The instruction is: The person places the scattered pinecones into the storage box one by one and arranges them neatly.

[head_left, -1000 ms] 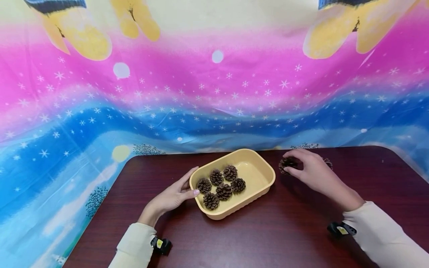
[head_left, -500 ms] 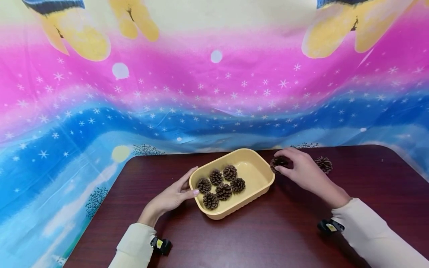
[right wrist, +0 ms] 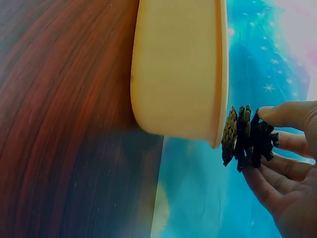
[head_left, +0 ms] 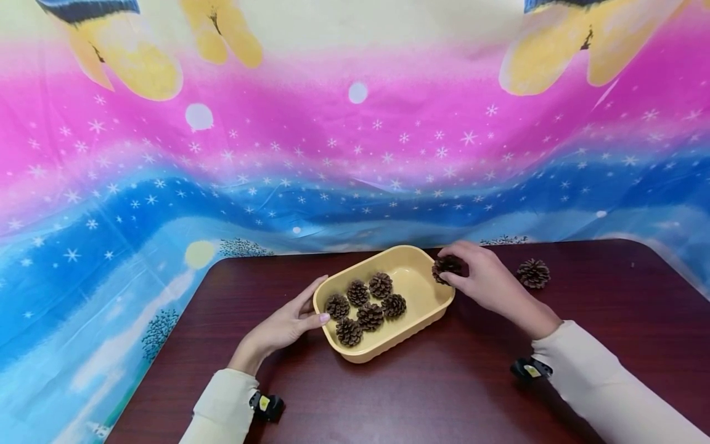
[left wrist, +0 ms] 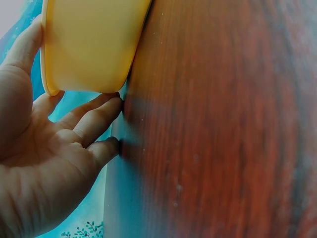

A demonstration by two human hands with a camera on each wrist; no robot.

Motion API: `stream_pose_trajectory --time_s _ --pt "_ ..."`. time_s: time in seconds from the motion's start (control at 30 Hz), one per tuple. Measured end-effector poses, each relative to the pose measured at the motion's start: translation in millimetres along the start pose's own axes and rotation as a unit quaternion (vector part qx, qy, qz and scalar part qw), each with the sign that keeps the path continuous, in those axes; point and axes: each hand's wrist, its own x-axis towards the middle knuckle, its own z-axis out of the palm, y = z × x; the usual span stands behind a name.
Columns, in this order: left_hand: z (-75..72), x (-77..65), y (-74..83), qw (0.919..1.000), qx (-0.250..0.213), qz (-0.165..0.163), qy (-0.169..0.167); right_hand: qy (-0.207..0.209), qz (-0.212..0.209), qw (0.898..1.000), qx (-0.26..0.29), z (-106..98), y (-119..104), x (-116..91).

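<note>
A yellow plastic basin stands slantwise on the table, with several pine cones grouped in its left half. At the basin's left end my left hand holds it, thumb over the rim and the other fingers along the outside wall. In the left wrist view the fingers reach low by the table. My right hand pinches another pine cone between thumb and fingertips, raised just above the basin's right rim. One more pine cone lies on the table to the right of that hand.
The dark red-brown wooden table reaches back to a printed cloth backdrop with snowflakes. A black wrist device is at the left sleeve cuff, and a second one at the right.
My right hand has moved left with its pine cone, from beside the basin to over its right rim. The loose pine cone has come into full view. My left hand stays put.
</note>
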Motion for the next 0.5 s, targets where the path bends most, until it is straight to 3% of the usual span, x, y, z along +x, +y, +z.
stream_pose_trajectory --time_s 0.5 --pt "0.2 0.5 0.2 1.0000 -0.005 -0.002 0.000 -0.007 -0.009 1.000 0.019 33 -10 21"
